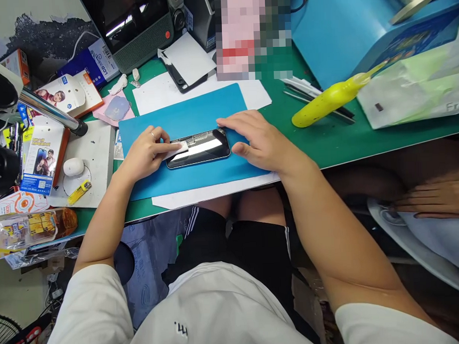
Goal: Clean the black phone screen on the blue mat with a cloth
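Observation:
A black smartphone [208, 146] lies screen up on a blue mat [192, 181], its glass reflecting a bright strip of light. My left hand [148, 151] pinches a small white wipe [178, 149] and presses it on the left end of the screen. At the phone's right end is my right hand [260, 141], its fingers apart and nothing in it. The right fingertips are close to the phone's top right corner; whether they touch it I cannot tell.
A yellow bottle [325, 103] with a thin nozzle lies at the right, before a blue machine [333, 33]. Phone boxes [41, 158], a lamp pole [54, 108] and a drink bottle [35, 229] crowd the left. Another person's hand [437, 197] rests at far right.

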The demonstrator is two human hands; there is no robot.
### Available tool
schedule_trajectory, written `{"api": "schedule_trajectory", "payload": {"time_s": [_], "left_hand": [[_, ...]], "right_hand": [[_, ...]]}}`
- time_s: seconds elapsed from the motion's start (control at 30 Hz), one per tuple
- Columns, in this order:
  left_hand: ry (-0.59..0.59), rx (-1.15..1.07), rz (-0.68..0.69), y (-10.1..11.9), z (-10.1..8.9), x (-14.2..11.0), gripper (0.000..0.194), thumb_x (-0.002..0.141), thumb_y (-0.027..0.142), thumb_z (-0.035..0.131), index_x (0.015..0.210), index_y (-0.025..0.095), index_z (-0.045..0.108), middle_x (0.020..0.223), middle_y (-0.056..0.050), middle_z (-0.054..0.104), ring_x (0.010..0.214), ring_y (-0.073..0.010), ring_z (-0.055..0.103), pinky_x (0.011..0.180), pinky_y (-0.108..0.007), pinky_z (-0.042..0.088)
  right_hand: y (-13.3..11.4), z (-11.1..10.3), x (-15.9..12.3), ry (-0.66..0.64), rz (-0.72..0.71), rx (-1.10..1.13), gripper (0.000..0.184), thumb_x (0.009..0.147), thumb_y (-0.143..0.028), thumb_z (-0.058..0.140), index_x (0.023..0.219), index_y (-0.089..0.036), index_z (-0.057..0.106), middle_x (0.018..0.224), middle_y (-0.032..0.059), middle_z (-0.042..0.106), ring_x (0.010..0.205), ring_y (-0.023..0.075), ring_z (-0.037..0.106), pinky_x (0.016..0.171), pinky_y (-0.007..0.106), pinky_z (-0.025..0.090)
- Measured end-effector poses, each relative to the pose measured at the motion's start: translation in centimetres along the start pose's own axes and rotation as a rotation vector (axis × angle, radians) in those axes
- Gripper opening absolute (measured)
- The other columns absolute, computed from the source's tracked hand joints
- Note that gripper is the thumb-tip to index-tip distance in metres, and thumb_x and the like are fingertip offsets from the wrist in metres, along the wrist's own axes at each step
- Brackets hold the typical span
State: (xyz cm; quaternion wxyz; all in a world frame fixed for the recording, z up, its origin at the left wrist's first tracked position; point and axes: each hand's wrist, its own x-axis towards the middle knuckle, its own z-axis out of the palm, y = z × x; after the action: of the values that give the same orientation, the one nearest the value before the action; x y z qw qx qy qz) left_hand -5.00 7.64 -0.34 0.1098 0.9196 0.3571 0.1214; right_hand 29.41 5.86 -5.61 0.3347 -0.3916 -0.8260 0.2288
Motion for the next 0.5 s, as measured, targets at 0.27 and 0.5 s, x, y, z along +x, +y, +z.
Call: {"api": "schedule_trajectory", "payload": {"time_s": [0.27, 0.5], "left_hand": [[0.019, 0.036, -0.037, -0.1, 0.1, -0.1, 0.040, 0.113, 0.031, 0.047, 0.133, 0.029, 0.082, 0.110, -0.012, 0.069, 0.098, -0.0255, 0.055, 0.086, -0.043, 0.046], [0.015, -0.027, 0.064, 1.0, 0.0, 0.2, 0.039, 0.112, 0.026, 0.048, 0.127, 0.027, 0.084, 0.107, -0.013, 0.069, 0.093, -0.0246, 0.055, 0.081, -0.041, 0.046]], "right_hand": [[0.1, -0.1, 0.0, -0.008, -0.007, 0.031, 0.099, 0.096, -0.095, 0.026, 0.158, -0.027, 0.065, 0.145, 0.0150, 0.073, 0.136, 0.0439, 0.062, 0.119, 0.066, 0.048], [0.1, 0.1, 0.2, 0.016, -0.020, 0.031, 0.096, 0.098, -0.092, 0.026, 0.154, -0.025, 0.067, 0.144, 0.0159, 0.073, 0.135, 0.0405, 0.063, 0.118, 0.065, 0.047]]}}
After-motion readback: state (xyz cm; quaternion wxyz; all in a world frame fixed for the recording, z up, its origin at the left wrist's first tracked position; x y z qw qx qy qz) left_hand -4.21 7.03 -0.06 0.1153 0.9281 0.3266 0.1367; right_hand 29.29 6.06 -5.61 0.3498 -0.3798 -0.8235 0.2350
